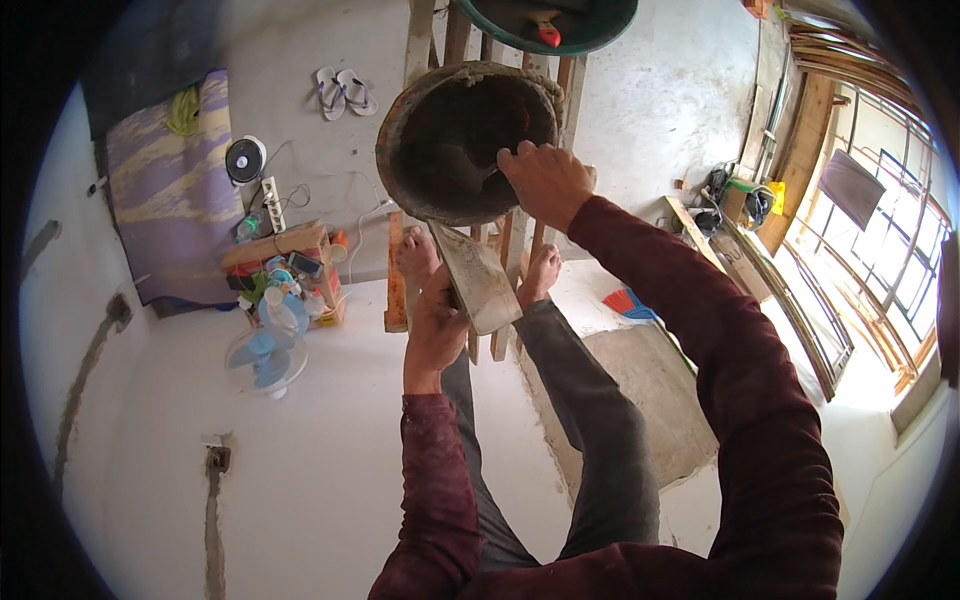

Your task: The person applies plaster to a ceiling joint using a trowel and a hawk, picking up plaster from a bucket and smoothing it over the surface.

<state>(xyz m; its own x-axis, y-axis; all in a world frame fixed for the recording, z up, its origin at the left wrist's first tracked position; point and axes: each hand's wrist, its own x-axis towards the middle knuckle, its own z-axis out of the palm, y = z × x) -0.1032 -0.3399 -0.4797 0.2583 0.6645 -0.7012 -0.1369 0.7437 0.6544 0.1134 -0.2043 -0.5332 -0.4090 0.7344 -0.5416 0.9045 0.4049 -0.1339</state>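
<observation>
My left hand (435, 325) grips a flat, plaster-smeared float (480, 283) from its left side, its broad face tilted below the bucket's rim. At the right rim of a round, crusted bucket (400, 196), my right hand (543, 180) is closed, its fingertips just inside the opening. A grey-bladed hand tool (487, 172) shows partly beneath those fingers; most of it is hidden in the dark bucket. What lies at the bucket's bottom is too dark to make out.
Wooden slats (396, 270) stand under the bucket, by my bare feet. Beyond it, a green basin (600, 38) holds a red-handled brush (548, 34). A cluttered cardboard box (325, 250) and a fan (265, 350) are left. Long wood strips (800, 300) lie right, near a barred window (880, 220).
</observation>
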